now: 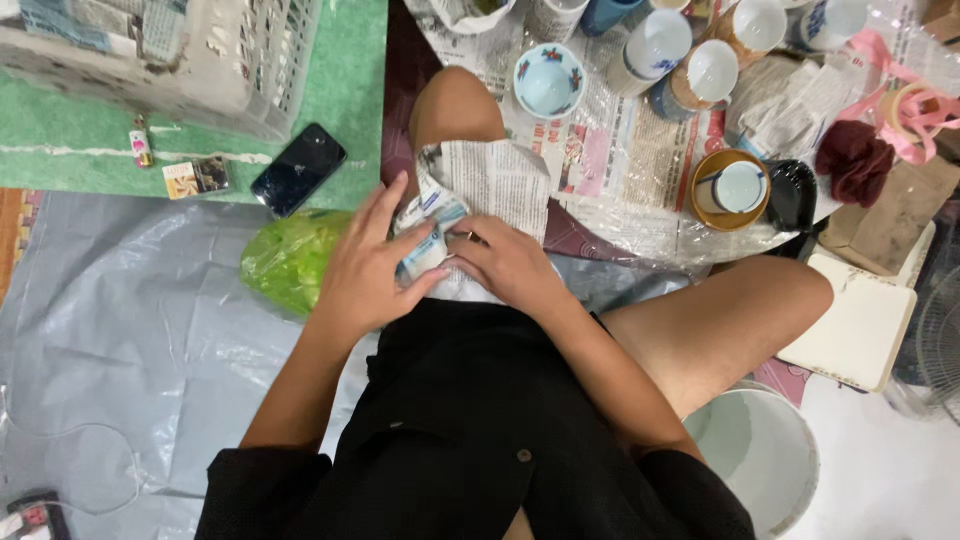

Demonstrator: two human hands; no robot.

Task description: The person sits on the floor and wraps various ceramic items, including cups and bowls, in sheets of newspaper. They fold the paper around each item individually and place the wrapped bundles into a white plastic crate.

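Observation:
Both hands rest on a bundle wrapped in newspaper (470, 195) lying in my lap, between my knees. My left hand (368, 262) presses its left side with fingers spread over the paper. My right hand (508, 262) grips the lower right part, thumb pinching a fold. What is inside the wrapping is hidden. A small blue and white patterned bowl (548, 80) sits on spread newspaper just beyond my knee.
Several cups and mugs (690, 60) stand on newspaper at the top. A brown bowl with a cup (730, 188), a black phone (298, 168), a green plastic bag (290, 258), a white basket (170, 60), a white bucket (760, 450), pink ribbon (910, 105).

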